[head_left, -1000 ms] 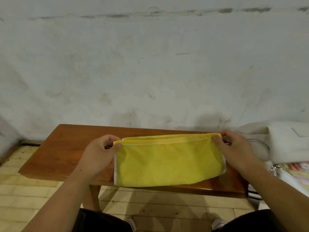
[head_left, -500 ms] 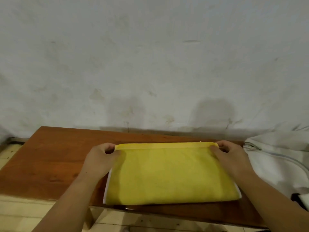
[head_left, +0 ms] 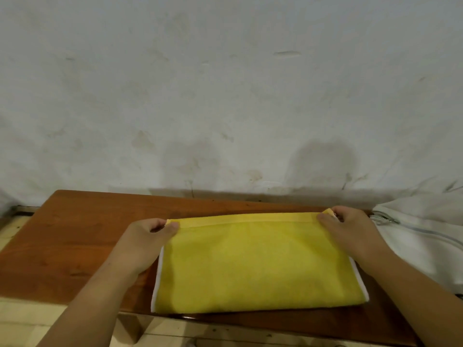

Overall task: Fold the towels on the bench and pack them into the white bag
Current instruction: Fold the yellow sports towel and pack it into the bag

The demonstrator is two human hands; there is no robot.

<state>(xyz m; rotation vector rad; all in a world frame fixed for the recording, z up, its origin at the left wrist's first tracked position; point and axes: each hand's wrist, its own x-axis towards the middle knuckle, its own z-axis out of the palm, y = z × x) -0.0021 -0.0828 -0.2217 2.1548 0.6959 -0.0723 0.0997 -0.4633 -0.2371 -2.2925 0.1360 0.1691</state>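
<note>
A stained, off-white plaster wall (head_left: 225, 83) fills the upper half, with 2 soft grey shadows (head_left: 323, 161) low on it. A reddish-brown wooden bench (head_left: 75, 236) stands just before it, over a floor (head_left: 17, 319) of pale tiles

Brown wooden bench (head_left: 75, 246) — folded yellow towel (head_left: 258, 266) flat along front edge, white trim at both short ends; white bag (head_left: 413, 236) slumped over right end, just beside towel.
</note>
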